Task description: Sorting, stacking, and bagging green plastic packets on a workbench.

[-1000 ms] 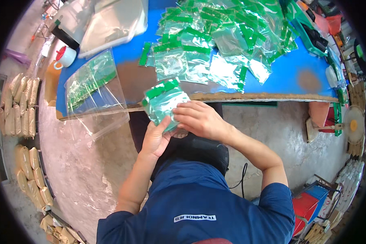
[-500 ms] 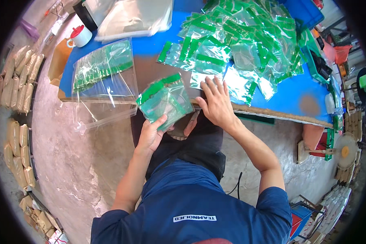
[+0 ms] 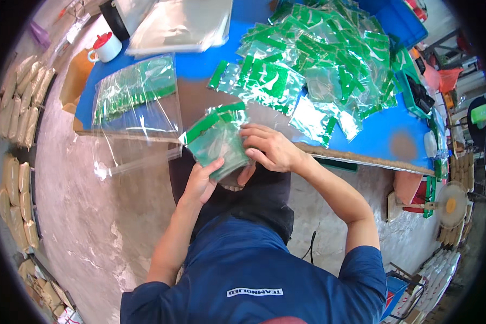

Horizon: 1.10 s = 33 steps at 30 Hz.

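My left hand grips a small stack of clear plastic packets with green header strips, thumb on top, held over my lap at the table's front edge. My right hand is at the stack's right side, its fingers bent around the edge of a packet there. Left of the stack, a large clear plastic bag hangs partly over the table edge. Inside it lies a row of overlapping green-topped packets. To the right spreads a big loose heap of similar packets.
Flat clear plastic bags are piled at the back of the blue table, beside a white mug with a red lid. A blue crate and a green tray stand at the right. A fan is beyond the table's right end.
My right hand has drawn back from the near edge of the heap to the stack, and a packet there has come away with it. My left hand stays almost in place.
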Each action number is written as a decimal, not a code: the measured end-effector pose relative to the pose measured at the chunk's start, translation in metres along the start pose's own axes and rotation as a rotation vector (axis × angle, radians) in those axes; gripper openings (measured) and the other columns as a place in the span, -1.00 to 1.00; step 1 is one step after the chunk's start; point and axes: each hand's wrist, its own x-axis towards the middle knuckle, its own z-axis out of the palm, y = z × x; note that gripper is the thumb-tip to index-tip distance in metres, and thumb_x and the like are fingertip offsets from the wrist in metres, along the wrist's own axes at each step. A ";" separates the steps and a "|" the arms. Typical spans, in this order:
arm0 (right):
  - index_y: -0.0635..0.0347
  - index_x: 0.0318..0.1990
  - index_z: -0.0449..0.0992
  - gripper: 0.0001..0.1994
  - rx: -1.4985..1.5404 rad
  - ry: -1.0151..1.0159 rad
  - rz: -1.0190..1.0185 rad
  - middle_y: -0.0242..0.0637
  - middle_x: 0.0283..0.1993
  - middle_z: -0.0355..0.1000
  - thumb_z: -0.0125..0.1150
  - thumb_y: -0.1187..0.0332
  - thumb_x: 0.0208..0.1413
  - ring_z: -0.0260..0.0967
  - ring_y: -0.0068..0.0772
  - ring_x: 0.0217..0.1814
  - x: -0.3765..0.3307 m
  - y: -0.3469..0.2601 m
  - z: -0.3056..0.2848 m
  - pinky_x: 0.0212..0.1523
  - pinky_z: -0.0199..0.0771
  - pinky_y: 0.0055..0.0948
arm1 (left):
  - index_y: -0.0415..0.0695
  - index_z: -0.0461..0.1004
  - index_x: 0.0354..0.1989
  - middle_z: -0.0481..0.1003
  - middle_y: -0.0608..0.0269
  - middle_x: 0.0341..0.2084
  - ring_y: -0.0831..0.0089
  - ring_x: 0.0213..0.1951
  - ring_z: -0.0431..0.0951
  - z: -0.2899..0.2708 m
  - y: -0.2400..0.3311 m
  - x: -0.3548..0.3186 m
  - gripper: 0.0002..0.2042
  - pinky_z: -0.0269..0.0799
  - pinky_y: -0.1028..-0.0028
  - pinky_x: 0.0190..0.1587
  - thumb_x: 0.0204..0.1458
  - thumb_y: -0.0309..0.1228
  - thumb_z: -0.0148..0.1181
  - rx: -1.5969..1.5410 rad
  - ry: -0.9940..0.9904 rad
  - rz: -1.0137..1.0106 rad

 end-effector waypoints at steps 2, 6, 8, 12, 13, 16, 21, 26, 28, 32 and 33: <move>0.30 -0.09 0.51 -0.76 0.200 -0.010 0.236 0.06 0.18 0.41 0.06 0.29 0.30 0.28 0.16 0.33 0.010 0.002 -0.010 0.28 0.31 -0.07 | -0.30 0.32 0.22 0.51 0.04 0.05 0.19 0.06 0.57 -0.004 -0.002 0.005 -0.55 0.58 0.16 0.05 0.19 -0.43 0.21 0.104 -0.068 -0.020; 0.28 0.18 0.42 -0.40 -0.640 0.352 0.377 0.16 0.30 0.27 0.21 -0.06 0.18 0.07 0.29 0.44 0.017 0.070 -0.028 0.43 0.02 0.13 | -0.21 0.41 0.15 0.53 0.14 0.01 0.31 -0.06 0.60 -0.006 0.006 0.002 -0.64 0.59 0.20 -0.08 0.19 -0.43 0.23 0.079 -0.058 -0.026; 0.28 0.23 0.36 -0.15 -0.576 0.187 0.310 0.13 0.33 0.23 0.32 -0.25 -0.02 0.01 0.32 0.47 0.013 0.054 -0.013 0.48 -0.07 0.17 | -0.19 0.38 0.18 0.51 0.14 0.04 0.29 -0.01 0.59 -0.014 0.010 -0.006 -0.60 0.61 0.20 -0.09 0.18 -0.43 0.23 -0.013 -0.043 0.037; 0.28 0.07 0.39 -0.40 -0.418 0.045 0.181 0.00 0.31 0.27 0.41 0.04 0.03 0.15 0.15 0.41 -0.004 0.007 0.014 0.40 0.19 0.01 | -0.15 0.29 0.29 0.48 0.19 0.12 0.24 0.14 0.51 -0.032 0.008 -0.024 -0.43 0.47 0.12 0.19 0.08 -0.45 0.32 -0.152 -0.056 0.014; 0.28 -0.02 0.40 -0.61 -0.367 0.200 0.132 -0.04 0.11 0.43 0.35 0.22 0.14 0.36 0.08 0.21 -0.010 0.005 0.019 0.23 0.42 -0.14 | -0.14 0.28 0.31 0.46 0.21 0.15 0.25 0.22 0.45 -0.037 0.010 -0.029 -0.38 0.34 0.14 0.32 0.04 -0.46 0.35 -0.193 -0.112 -0.026; 0.27 -0.05 0.43 -0.72 0.285 0.534 0.730 -0.09 -0.19 0.50 0.25 0.27 0.25 0.53 -0.13 -0.12 -0.001 -0.036 0.021 -0.08 0.55 -0.27 | -0.16 0.28 0.31 0.45 0.19 0.16 0.26 0.21 0.46 -0.010 0.019 -0.033 -0.42 0.34 0.19 0.32 0.08 -0.48 0.30 -0.305 -0.269 -0.043; 0.34 -0.22 0.52 -0.64 0.494 0.185 0.704 -0.10 -0.35 0.51 0.04 0.16 0.36 0.50 -0.17 -0.31 0.036 -0.042 0.009 -0.24 0.44 -0.12 | -0.20 0.26 0.32 0.44 0.14 0.18 0.20 0.22 0.46 -0.009 0.001 -0.013 -0.48 0.36 0.14 0.30 0.17 -0.52 0.19 -0.192 -0.078 -0.031; 0.23 0.05 0.50 -0.64 -0.539 0.294 0.243 0.04 0.20 0.34 0.07 0.14 0.29 0.11 0.25 0.43 0.066 0.047 0.007 0.39 0.09 0.16 | -0.26 0.23 0.32 0.43 0.08 0.17 0.15 0.20 0.47 -0.006 0.010 -0.027 -0.50 0.47 0.08 0.21 0.20 -0.52 0.15 -0.086 -0.081 0.085; 0.20 0.08 0.48 -0.65 -0.494 0.200 0.075 0.01 0.16 0.34 0.13 0.20 0.24 0.14 0.27 0.39 0.063 0.032 0.027 0.39 0.07 0.26 | -0.26 0.22 0.32 0.43 0.07 0.17 0.12 0.19 0.48 -0.015 0.005 -0.030 -0.50 0.50 0.02 0.17 0.20 -0.51 0.15 -0.137 0.000 0.094; 0.22 0.00 0.52 -0.67 -0.097 0.136 -0.039 -0.05 0.01 0.45 0.18 0.47 0.02 0.42 -0.01 0.14 0.042 -0.013 0.039 0.15 0.42 -0.14 | -0.26 0.21 0.32 0.41 0.06 0.18 0.11 0.18 0.48 -0.005 0.003 -0.028 -0.48 0.52 -0.02 0.14 0.19 -0.50 0.17 -0.166 0.101 0.069; 0.22 -0.01 0.53 -0.67 0.010 0.116 0.026 -0.05 -0.04 0.48 0.15 0.50 0.02 0.46 0.00 0.07 0.038 -0.011 0.029 0.10 0.45 -0.10 | -0.26 0.21 0.32 0.41 0.06 0.18 0.11 0.18 0.48 -0.004 0.002 -0.026 -0.48 0.52 -0.02 0.14 0.19 -0.50 0.17 -0.175 0.111 0.072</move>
